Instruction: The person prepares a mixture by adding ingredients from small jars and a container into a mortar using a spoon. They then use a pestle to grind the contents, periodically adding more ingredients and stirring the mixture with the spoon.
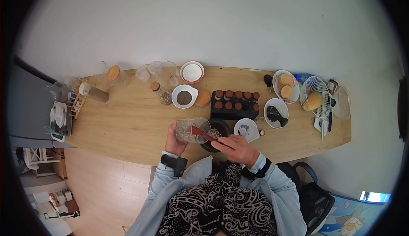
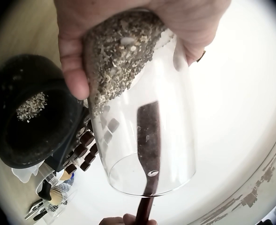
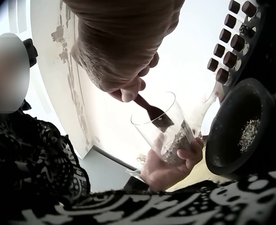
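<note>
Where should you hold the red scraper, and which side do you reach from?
Probably best by its slim handle, reaching from the person's right. The wide, flat blade is inside the glass jar, whose mouth points that way, so the handle sticks out there. The right hand holds it by that part.

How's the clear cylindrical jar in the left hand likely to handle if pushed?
The clear cylindrical jar looks stiff and likely slippery: its surface is smooth and glossy. Laid sideways, it would probably roll, being round. Tipped, it may spill: it's uncapped, and the grey-brown flakes inside look loose.
</note>
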A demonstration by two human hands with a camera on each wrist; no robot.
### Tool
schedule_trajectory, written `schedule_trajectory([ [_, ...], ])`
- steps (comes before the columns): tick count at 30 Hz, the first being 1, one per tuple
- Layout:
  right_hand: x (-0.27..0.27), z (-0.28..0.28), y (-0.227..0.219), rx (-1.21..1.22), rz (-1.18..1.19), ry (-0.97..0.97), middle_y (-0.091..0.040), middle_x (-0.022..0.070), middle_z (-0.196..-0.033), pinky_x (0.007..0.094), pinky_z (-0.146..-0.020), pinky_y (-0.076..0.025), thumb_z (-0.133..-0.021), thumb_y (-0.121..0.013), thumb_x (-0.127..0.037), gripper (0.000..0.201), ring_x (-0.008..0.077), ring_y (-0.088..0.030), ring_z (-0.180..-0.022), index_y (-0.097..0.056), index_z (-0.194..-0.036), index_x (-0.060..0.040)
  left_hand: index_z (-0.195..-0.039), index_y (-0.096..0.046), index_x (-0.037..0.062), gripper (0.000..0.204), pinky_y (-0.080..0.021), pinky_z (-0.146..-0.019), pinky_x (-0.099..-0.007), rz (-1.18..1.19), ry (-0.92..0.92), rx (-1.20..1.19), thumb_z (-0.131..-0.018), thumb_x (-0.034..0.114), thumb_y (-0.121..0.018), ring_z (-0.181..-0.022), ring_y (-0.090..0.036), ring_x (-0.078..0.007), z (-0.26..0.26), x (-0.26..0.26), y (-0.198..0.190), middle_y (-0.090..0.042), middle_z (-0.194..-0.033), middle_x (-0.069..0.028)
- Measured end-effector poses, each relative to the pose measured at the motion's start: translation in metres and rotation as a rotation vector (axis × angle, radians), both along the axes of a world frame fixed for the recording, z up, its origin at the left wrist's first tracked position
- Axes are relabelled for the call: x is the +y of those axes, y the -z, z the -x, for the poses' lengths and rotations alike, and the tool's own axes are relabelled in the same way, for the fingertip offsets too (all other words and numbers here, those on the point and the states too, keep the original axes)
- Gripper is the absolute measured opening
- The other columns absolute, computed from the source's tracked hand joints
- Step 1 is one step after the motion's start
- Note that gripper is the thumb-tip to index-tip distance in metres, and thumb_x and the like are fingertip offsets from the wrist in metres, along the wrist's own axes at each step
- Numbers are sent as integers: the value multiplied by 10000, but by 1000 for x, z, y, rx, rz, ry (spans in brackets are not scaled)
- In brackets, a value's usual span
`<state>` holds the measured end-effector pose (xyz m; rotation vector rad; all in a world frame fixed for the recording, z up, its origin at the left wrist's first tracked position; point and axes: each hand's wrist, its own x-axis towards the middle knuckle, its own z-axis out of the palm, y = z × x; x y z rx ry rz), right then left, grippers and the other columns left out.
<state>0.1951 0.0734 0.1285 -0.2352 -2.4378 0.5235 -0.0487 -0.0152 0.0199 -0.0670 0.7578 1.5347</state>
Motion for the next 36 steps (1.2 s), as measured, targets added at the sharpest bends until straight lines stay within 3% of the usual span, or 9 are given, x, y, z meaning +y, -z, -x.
schedule_trajectory([
  [2, 0, -7, -5, -9, 12, 2, -628, 109, -942, 337, -597, -503, -694, -665, 4, 406, 267, -617, -697, -652, -1099, -28, -1208, -559, 66, 496, -486, -916, -385, 9, -17, -1, -953, 475, -441, -1044, -619, -237, 1, 3, 2, -646, -1141, -94],
  [5, -3, -23, -9, 164, 224, 174, -620, 109, -895, 297, -620, -497, -751, -675, -6, 336, 258, -614, -698, -651, -1085, -30, -1198, -562, 71, 497, -500, -899, -410, -10, -45, 8, -950, 484, -439, -1043, -621, -245, 6, 0, 3, -645, -1142, -93],
  [10, -4, -62, 4, 344, 801, 564, -632, 70, -850, 238, -672, -458, -882, -632, -81, 152, 129, -599, -762, -634, -1001, 13, -1211, -560, 67, 512, -506, -889, -440, 39, -60, 23, -949, 489, -434, -1045, -622, -254, 13, -4, 0, -644, -1145, -97],
  [15, -7, -81, 25, 443, 1015, 690, -631, 36, -901, 211, -708, -451, -887, -628, -53, 154, 90, -584, -779, -634, -1030, 3, -1212, -560, 64, 514, -504, -892, -430, 31, -52, 17, -949, 487, -433, -1045, -621, -254, 11, -2, -1, -644, -1146, -97],
  [17, -8, -77, 24, 482, 1154, 625, -633, 31, -912, 219, -728, -453, -891, -613, -40, 153, 88, -582, -800, -631, -1037, 4, -1208, -562, 64, 509, -503, -893, -426, 34, -54, 24, -950, 484, -434, -1045, -621, -254, 10, -2, 0, -645, -1143, -95],
  [25, -4, -13, 17, 232, 1037, 322, -636, 28, -915, 221, -731, -473, -870, -644, -48, 205, 74, -587, -802, -620, -1069, -10, -1240, -553, 74, 549, -478, -923, -423, 39, -2, 46, -946, 512, -406, -1073, -600, -263, -2, 6, 1, -632, -1171, -102],
  [31, -3, 22, 14, 110, 1224, 142, -636, 20, -934, 247, -746, -487, -853, -685, -63, 244, 84, -599, -846, -620, -1081, -5, -1258, -535, 75, 565, -469, -924, -429, 0, 47, 30, -944, 524, -395, -1092, -582, -259, -9, 6, -21, -619, -1183, -95],
  [34, 0, 31, 21, 39, 1107, 66, -637, 21, -931, 260, -731, -494, -836, -702, -61, 265, 102, -609, -857, -628, -1088, -23, -1271, -524, 74, 583, -463, -935, -438, -27, 51, 11, -941, 534, -388, -1116, -569, -262, -9, 4, -24, -605, -1210, -99],
  [36, -2, 36, 31, 28, 986, 27, -639, 59, -916, 278, -719, -502, -780, -734, -34, 290, 173, -638, -810, -649, -1056, -59, -1265, -528, 72, 585, -469, -930, -423, -10, 50, -15, -942, 539, -387, -1101, -580, -256, -10, 4, -23, -613, -1199, -95],
])
